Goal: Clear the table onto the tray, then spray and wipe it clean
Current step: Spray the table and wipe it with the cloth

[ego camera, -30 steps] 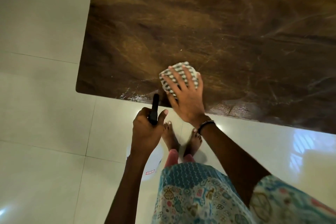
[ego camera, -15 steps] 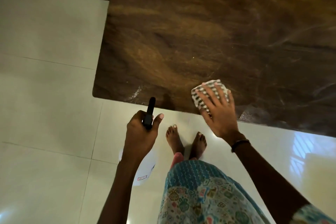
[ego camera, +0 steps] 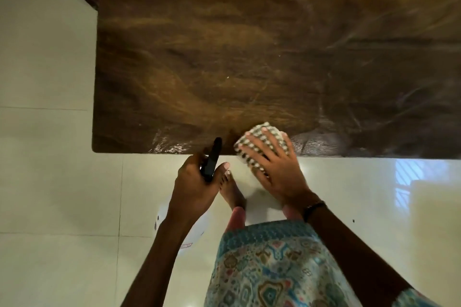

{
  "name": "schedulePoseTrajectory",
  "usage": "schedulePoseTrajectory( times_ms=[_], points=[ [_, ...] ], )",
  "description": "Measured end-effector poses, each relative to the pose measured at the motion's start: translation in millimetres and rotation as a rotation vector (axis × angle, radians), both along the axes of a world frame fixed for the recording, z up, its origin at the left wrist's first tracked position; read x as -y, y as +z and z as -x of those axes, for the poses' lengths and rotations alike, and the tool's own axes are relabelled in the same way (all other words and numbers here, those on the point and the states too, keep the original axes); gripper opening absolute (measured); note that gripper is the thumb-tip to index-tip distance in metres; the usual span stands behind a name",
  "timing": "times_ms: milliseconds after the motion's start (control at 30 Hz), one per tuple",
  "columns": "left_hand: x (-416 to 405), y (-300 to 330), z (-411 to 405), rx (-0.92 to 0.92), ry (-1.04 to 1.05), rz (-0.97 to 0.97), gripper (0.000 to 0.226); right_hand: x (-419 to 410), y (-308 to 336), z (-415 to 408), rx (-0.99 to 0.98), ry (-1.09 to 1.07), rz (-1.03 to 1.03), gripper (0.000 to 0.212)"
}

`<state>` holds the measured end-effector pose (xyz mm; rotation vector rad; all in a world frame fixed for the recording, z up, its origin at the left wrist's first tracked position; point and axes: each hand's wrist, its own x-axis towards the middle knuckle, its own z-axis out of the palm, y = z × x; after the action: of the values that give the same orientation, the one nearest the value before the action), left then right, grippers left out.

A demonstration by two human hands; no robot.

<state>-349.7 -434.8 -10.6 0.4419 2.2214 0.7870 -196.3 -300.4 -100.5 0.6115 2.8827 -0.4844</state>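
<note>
**Inspector:** State the position of your right hand.

**Me:** My right hand (ego camera: 274, 169) lies flat with the fingers spread, pressing a checked cloth (ego camera: 262, 142) down on the near edge of the table (ego camera: 249, 45). Part of the cloth hangs past the edge under my palm.

**Inspector:** And the left?

**Me:** My left hand (ego camera: 194, 187) is curled round the neck of a spray bottle (ego camera: 212, 159). The black nozzle sticks up between thumb and fingers, its tip just over the table's near edge. The bottle's white body (ego camera: 197, 229) hangs below my wrist, over the floor (ego camera: 50, 182), mostly hidden by my forearm.

**Inspector:** Distance between the hands?

**Me:** Close, side by side, not touching; the nozzle stands just left of the cloth.

**Inspector:** Condition of the table surface?

**Me:** Dark brown wood grain. A wet, shiny patch (ego camera: 169, 147) sits at the near edge, left of the nozzle. Faint streaks show across the right side.

**Inspector:** Anything else in view?

**Me:** Pale glossy tiles, my bare foot (ego camera: 230, 189) between the hands, my patterned dress (ego camera: 274, 269) below, and a dark band on my right wrist (ego camera: 313, 208).
</note>
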Motion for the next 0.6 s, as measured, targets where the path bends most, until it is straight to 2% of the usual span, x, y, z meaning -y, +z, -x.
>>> schedulePoseTrajectory(
  times_ms=[100,167,233,300,400,467,600],
  points=[
    [-10,-3,-7,0.020,-0.036,0.031,0.040,-31,0,-22,0.026,-0.196,0.002,0.052],
    [-24,-5,-16,0.024,-0.041,0.047,0.041,-36,2,-4,0.002,-0.287,0.003,0.055],
    [-41,-7,-28,0.001,-0.057,0.057,0.040,-33,2,17,-0.039,-0.252,0.033,0.056],
    [-56,-7,-42,0.000,-0.067,0.054,0.038,-29,3,21,-0.065,-0.088,0.049,0.052],
    [-77,-2,-65,0.018,-0.113,0.048,0.037,-36,7,-14,-0.062,0.069,0.074,0.046],
    [-91,0,-83,0.023,-0.144,0.035,0.039,-48,8,-54,-0.021,0.056,0.064,0.043],
    [-122,-4,-120,0.035,-0.198,0.032,0.038,-90,9,-143,0.099,-0.079,-0.004,0.053]
  ],
)
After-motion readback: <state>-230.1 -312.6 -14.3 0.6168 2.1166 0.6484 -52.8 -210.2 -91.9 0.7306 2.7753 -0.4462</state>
